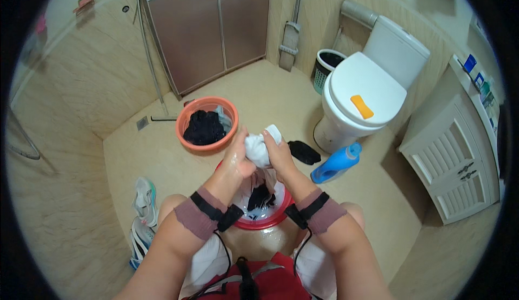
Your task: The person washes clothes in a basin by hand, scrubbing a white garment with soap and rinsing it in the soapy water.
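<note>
Both of my hands are closed on a bunched wet white cloth (257, 151), its exact kind unclear. My left hand (237, 156) presses it from the left, and my right hand (279, 153) grips its right side, where one end sticks up. Just beneath is a red basin (258, 225) with sudsy water, a black cloth (261, 198) and a pinkish cloth partly covered by my hands. An orange basin (201, 147) farther left holds dark and grey-blue laundry (204, 128). To the right, a black cloth piece (304, 152) lies flat on the floor.
A blue detergent bottle (336, 163) stands right of the basin. Behind it is a white toilet (373, 81) with an orange object (361, 107) on its lid, beside a bin (323, 73). Shoes (144, 200) lie at left; a white cabinet (454, 148) stands right.
</note>
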Demonstrator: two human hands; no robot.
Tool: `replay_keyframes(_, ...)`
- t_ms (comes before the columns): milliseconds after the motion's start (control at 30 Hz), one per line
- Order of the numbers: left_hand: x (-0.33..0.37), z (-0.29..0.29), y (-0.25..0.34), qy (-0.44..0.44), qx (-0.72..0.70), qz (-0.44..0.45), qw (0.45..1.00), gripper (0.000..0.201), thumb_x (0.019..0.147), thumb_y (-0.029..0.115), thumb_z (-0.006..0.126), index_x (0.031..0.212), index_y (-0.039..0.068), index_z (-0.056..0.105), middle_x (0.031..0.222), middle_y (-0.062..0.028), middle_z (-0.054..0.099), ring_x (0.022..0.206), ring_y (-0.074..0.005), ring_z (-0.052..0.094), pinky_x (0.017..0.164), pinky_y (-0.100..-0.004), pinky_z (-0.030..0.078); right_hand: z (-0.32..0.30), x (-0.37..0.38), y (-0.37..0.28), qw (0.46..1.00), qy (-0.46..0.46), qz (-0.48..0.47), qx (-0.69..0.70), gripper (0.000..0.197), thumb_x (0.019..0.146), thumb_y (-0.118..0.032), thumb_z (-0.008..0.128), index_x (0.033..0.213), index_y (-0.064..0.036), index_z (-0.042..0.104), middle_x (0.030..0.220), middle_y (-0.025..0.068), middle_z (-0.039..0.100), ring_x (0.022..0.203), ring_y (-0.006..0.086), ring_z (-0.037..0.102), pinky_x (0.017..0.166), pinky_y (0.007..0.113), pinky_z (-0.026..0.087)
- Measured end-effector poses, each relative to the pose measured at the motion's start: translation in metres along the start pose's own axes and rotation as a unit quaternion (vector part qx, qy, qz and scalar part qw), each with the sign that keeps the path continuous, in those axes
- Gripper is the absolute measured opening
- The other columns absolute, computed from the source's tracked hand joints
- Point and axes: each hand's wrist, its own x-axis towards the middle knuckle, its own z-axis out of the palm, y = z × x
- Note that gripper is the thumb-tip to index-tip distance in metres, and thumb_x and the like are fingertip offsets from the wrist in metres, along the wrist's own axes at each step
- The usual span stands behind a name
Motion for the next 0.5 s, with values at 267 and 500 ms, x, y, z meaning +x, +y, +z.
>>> replay_keyframes(267, -0.011, 0.035, -0.004, 0.024, 0.002, -0.073, 0.997, 0.062, 0.096, 0.05, 0.039, 0.13, -0.002, 0.042, 0.129, -0.0192, 0.051, 0.123, -0.0353, 0.048, 0.103, -0.0555, 0.036, -0.04, 0.035, 0.007, 0.966, 0.078, -0.206, -0.133, 0.028, 0.085, -0.011, 0.059, 0.111, -0.0011, 0.053, 0.101, 0.0148, 0.063, 0.088, 0.0234, 0.062, 0.072, 0.037, 0.049)
replay_keyframes(500, -0.01, 0.019, -0.011, -0.107, -0.04, -0.135, 0.984, 0.066, 0.095, 0.059, 0.032, 0.134, 0.008, 0.04, 0.135, -0.017, 0.046, 0.125, -0.0313, 0.045, 0.107, -0.048, 0.034, 0.003, -0.014, -0.02, 0.815, 0.036, -0.399, -0.418, 0.018, 0.078, -0.018, 0.068, 0.085, -0.0034, 0.06, 0.082, 0.015, 0.061, 0.076, 0.0329, 0.06, 0.075, 0.038, 0.048)
